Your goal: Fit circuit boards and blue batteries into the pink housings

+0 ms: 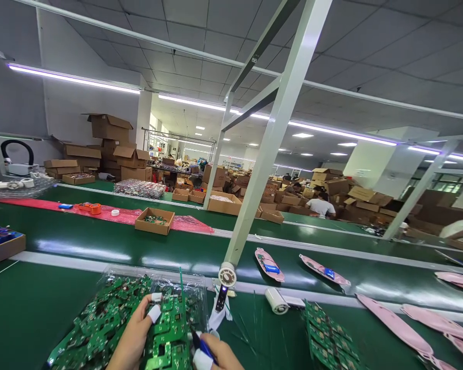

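Observation:
My left hand (133,334), with white wraps on thumb and finger, grips a green circuit board panel (170,336) by its left edge. Beside the panel's right edge, my right hand (221,354) is closed around a blue-handled tool (203,347) with a dark tip; its exact kind is partly hidden by my fingers. A thin green strip (181,288) runs up along the panel's right side. Left of and behind the panel, many loose green boards (100,324) are heaped by a clear plastic tray (200,281).
Thin green strips (245,329) lie right of my hands, near a white cylinder (277,300) and stacked board panels (330,339). A slanted white post (250,205) rises ahead. Pink shells (393,321) rest at right and on the belt. A carton (154,221) of boards stands farther back.

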Demonstrator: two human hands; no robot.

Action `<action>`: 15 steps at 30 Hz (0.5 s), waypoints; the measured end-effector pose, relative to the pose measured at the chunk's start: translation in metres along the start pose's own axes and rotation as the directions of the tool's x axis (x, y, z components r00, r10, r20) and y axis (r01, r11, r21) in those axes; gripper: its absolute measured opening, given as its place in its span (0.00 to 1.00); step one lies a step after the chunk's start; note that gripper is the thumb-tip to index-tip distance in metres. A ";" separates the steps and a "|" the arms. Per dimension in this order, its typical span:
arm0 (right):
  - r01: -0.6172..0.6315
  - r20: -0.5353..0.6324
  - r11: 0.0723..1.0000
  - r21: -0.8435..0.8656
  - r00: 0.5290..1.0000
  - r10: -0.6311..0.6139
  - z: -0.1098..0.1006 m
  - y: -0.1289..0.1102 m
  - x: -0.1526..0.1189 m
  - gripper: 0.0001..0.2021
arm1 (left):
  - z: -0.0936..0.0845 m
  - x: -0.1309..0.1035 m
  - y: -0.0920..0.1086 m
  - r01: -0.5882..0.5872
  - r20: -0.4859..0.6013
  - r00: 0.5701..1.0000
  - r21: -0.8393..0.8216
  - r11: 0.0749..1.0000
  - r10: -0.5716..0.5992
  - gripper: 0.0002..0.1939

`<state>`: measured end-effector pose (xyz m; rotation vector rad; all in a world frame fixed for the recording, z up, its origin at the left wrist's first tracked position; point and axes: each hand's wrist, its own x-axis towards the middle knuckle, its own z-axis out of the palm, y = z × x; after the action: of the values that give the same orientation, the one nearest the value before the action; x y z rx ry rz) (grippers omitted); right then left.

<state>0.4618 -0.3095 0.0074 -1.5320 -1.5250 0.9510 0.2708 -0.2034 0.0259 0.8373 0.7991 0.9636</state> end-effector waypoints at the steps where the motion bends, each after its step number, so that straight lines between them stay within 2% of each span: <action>1: -0.005 -0.002 1.000 0.003 1.000 0.005 0.000 0.000 0.000 0.20 | 0.001 0.000 0.000 -0.004 -0.001 1.000 0.007 1.000 0.004 0.22; 7: 0.020 0.053 0.999 0.041 0.998 -0.022 0.003 0.002 0.002 0.24 | -0.001 0.005 -0.005 -0.019 0.022 1.000 0.032 0.999 0.019 0.20; 10: 0.053 0.060 0.999 -0.004 0.997 -0.053 0.001 0.003 0.002 0.23 | -0.003 0.009 -0.007 -0.041 0.029 0.999 0.050 0.998 0.039 0.20; 15: 0.025 0.069 0.993 -0.117 0.997 -0.017 -0.003 0.007 0.000 0.18 | 0.000 0.003 -0.004 -0.079 -0.010 0.997 0.097 0.992 0.081 0.20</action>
<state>0.4671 -0.3091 0.0027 -1.5764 -1.6682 0.9239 0.2736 -0.2016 0.0217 0.9528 0.8343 1.0090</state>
